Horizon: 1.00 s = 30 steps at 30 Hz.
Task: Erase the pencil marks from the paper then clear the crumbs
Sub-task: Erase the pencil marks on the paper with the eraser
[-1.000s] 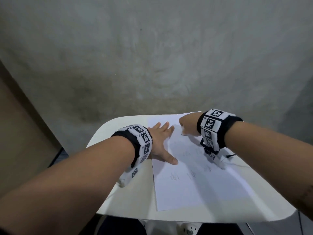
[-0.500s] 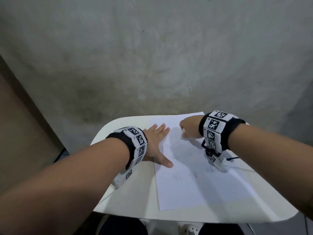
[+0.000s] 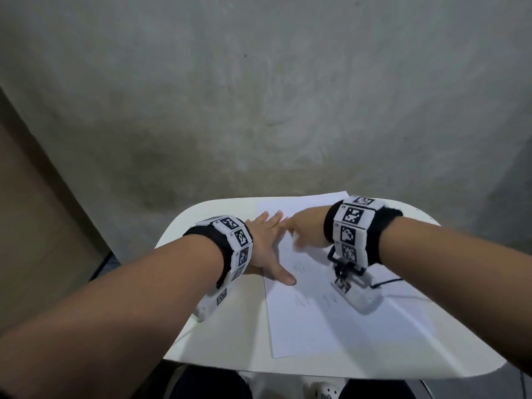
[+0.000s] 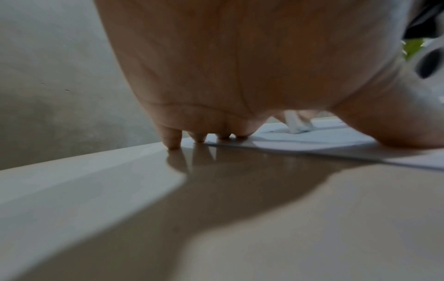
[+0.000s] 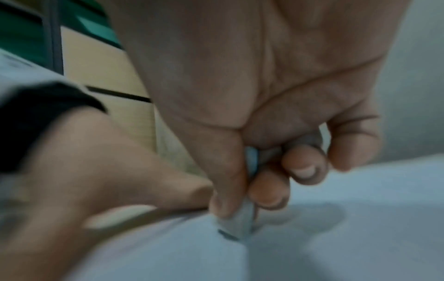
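A white sheet of paper (image 3: 331,323) lies on the small white table (image 3: 230,335), with faint pencil marks (image 3: 300,302) near its middle. My left hand (image 3: 267,243) lies flat with straight fingers on the paper's left edge, thumb spread. My right hand (image 3: 305,231) pinches a pale eraser (image 5: 240,222) between thumb and fingers and presses its tip on the upper part of the sheet, close to the left fingers. The left wrist view shows the eraser (image 4: 296,123) standing on the paper (image 4: 312,138) beyond the flat left fingertips (image 4: 173,140).
A grey concrete wall (image 3: 259,96) rises behind the table. A brown panel (image 3: 31,226) stands at the left. A thin black cable (image 3: 391,282) runs over the table's right side. Dark trousers and white shoes (image 3: 325,393) show under the near edge.
My right hand with the eraser has slid left and slightly toward me across the paper, nearer the left hand; it is blurred now. The left hand stays pressed flat.
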Each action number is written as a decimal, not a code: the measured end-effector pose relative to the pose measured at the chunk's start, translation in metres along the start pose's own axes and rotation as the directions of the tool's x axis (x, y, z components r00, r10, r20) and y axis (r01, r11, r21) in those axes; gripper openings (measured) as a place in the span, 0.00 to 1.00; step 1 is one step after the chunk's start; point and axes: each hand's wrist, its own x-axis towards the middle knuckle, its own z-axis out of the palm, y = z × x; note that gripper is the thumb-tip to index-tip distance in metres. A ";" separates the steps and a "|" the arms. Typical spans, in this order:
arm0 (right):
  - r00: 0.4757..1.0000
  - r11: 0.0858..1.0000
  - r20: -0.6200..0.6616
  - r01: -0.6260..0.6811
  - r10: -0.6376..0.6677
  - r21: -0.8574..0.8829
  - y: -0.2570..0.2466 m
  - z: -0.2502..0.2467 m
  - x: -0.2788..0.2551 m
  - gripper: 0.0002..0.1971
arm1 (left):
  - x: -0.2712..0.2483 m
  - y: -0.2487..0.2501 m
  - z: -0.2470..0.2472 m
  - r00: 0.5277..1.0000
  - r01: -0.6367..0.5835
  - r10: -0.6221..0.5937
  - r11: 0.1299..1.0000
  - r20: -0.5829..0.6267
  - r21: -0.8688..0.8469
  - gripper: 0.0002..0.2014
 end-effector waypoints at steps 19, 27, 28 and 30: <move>0.993 0.994 -0.063 -0.102 0.100 -0.032 -0.001 -0.007 -0.006 0.13 | -0.006 -0.016 0.008 1.000 -0.008 0.008 1.000 0.004 -0.004 0.65; 0.998 0.999 -0.033 -0.045 0.044 -0.010 -0.014 -0.013 -0.012 0.16 | -0.004 -0.015 0.008 1.000 -0.009 0.009 1.000 0.000 -0.013 0.66; 0.998 0.998 -0.045 -0.054 0.053 -0.022 -0.015 -0.011 -0.012 0.16 | -0.007 -0.012 0.006 1.000 -0.009 0.009 1.000 -0.006 -0.008 0.66; 0.999 1.000 -0.041 0.013 -0.013 -0.001 -0.027 -0.007 -0.012 0.18 | -0.012 -0.008 0.004 1.000 0.006 -0.007 1.000 -0.018 -0.022 0.64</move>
